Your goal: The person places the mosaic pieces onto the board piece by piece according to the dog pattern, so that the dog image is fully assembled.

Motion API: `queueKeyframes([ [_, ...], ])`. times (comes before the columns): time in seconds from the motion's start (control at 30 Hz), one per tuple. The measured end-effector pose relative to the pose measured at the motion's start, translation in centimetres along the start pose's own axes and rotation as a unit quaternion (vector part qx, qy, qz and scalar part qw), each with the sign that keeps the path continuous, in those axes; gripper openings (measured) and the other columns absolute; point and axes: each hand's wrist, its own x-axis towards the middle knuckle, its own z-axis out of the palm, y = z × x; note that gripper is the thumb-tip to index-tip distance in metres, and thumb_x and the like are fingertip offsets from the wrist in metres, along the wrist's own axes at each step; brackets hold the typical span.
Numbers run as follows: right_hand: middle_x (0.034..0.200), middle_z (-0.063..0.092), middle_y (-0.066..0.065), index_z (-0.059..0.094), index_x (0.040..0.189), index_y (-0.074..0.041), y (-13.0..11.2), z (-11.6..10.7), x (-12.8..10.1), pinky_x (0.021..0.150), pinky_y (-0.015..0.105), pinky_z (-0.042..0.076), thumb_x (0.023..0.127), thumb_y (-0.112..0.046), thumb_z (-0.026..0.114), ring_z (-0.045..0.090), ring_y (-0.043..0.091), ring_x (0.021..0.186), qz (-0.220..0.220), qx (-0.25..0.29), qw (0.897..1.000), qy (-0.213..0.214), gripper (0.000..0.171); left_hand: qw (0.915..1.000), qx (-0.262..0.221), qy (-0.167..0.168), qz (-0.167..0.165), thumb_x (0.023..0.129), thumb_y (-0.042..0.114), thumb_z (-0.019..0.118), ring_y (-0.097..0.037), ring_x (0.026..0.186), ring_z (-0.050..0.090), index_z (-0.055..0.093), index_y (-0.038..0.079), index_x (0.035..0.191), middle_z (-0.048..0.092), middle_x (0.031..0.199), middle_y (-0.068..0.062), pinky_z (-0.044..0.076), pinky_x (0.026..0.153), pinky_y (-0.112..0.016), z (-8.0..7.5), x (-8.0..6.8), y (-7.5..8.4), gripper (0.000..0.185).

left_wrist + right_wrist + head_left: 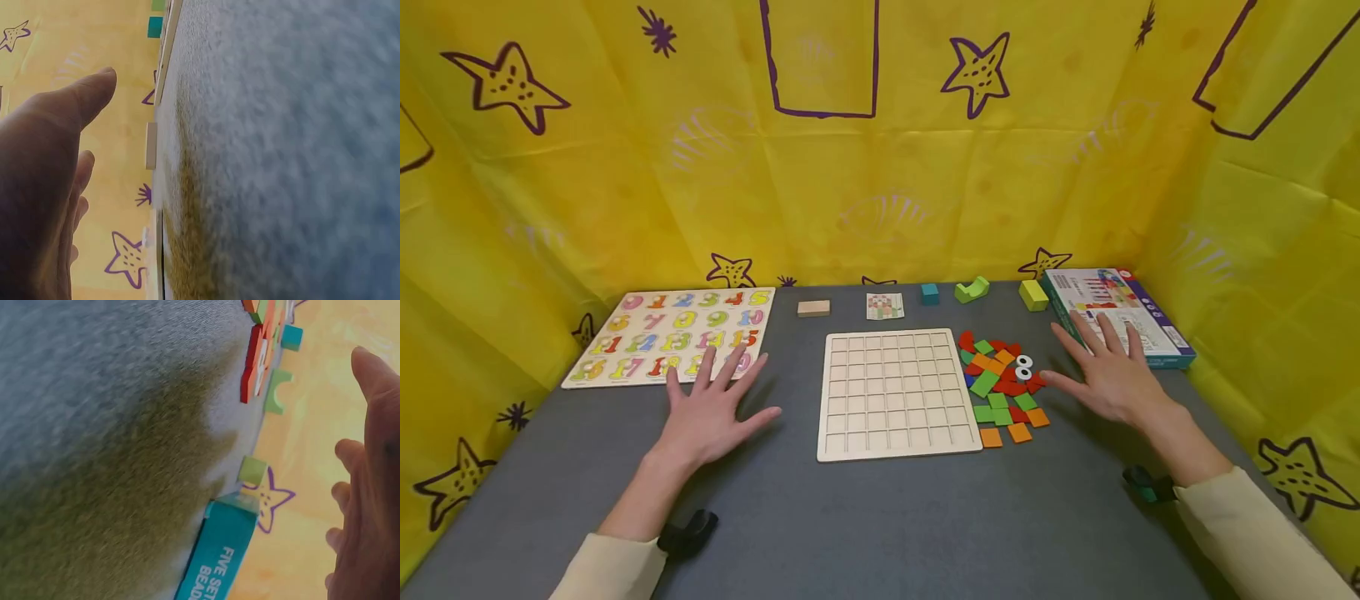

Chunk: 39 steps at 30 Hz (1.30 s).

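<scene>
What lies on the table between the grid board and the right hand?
In the head view, a pile of coloured tiles lies between the grid board and the right hand, with two white rings on top.

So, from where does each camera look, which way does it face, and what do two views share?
Head: sits above, faces forward and down at the pale wooden grid board on the grey table; both forearms and spread hands, left hand and right hand, show.
Left wrist: low beside the palm, faces along the table toward the yellow cloth; thumb and fingers show.
Right wrist: low, faces along the table; fingers show.
Shared: head and right wrist both show the teal cardboard box, the lime green block and the pile of coloured flat tiles.
</scene>
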Motion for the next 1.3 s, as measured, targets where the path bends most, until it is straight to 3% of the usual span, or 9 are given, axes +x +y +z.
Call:
queueKeyframes([
  [0.17, 0.167, 0.005, 0.020, 0.021, 0.163, -0.014, -0.5, -0.2, 0.7, 0.108, 0.069, -0.016, 0.097, -0.066, 0.049, -0.002, 0.054, 0.147, -0.002, 0.007, 1.000, -0.006, 0.088, 0.9999, -0.012, 0.001, -0.001, 0.089, 0.078, 0.047, -0.048, 0.150, 0.002, 0.027, 0.028, 0.162, 0.016, 0.167, -0.014, -0.011, 0.103, -0.078, 0.5, 0.6, 0.6, 0.091],
  [0.37, 0.166, 0.010, 0.021, 0.025, 0.162, -0.014, -1.5, 0.3, 2.6, 0.109, 0.072, -0.009, 0.097, -0.065, 0.049, 0.001, 0.054, 0.147, -0.009, 0.022, 1.000, -0.003, 0.086, 0.9996, -0.027, 0.000, 0.005, 0.089, 0.079, 0.048, -0.047, 0.150, 0.002, 0.028, 0.028, 0.162, 0.017, 0.167, -0.013, -0.007, 0.103, -0.079, 1.1, 1.5, 1.7, 0.091],
  [0.63, 0.166, 0.013, 0.021, 0.026, 0.162, -0.014, -3.2, 0.9, 5.7, 0.110, 0.071, -0.010, 0.098, -0.064, 0.049, 0.001, 0.050, 0.149, -0.021, 0.028, 0.999, 0.001, 0.085, 0.9989, -0.043, -0.015, 0.009, 0.089, 0.078, 0.049, -0.046, 0.150, 0.004, 0.028, 0.030, 0.162, 0.014, 0.168, -0.008, -0.001, 0.106, -0.078, 2.0, 2.5, 2.8, 0.090],
  [1.07, 0.163, 0.023, 0.022, 0.040, 0.155, -0.006, -4.9, 1.5, 9.6, 0.113, 0.069, 0.004, 0.099, -0.046, 0.062, 0.013, 0.046, 0.149, -0.057, 0.073, 0.996, 0.001, 0.072, 0.9933, -0.091, -0.021, 0.069, 0.088, 0.072, 0.060, -0.044, 0.150, 0.010, 0.033, 0.026, 0.160, 0.021, 0.167, -0.007, 0.005, 0.109, -0.075, 3.4, 3.3, 3.9, 0.090],
  [1.3, 0.157, 0.034, 0.024, 0.047, 0.151, -0.005, -5.4, 2.5, 11.1, 0.113, 0.067, 0.014, 0.096, -0.041, 0.069, 0.027, 0.047, 0.143, -0.061, 0.085, 0.994, -0.015, 0.069, 0.9866, -0.125, -0.053, 0.089, 0.087, 0.070, 0.062, -0.043, 0.150, 0.011, 0.039, 0.024, 0.158, 0.023, 0.166, -0.007, 0.006, 0.106, -0.077, 4.0, 3.8, 4.1, 0.088],
])
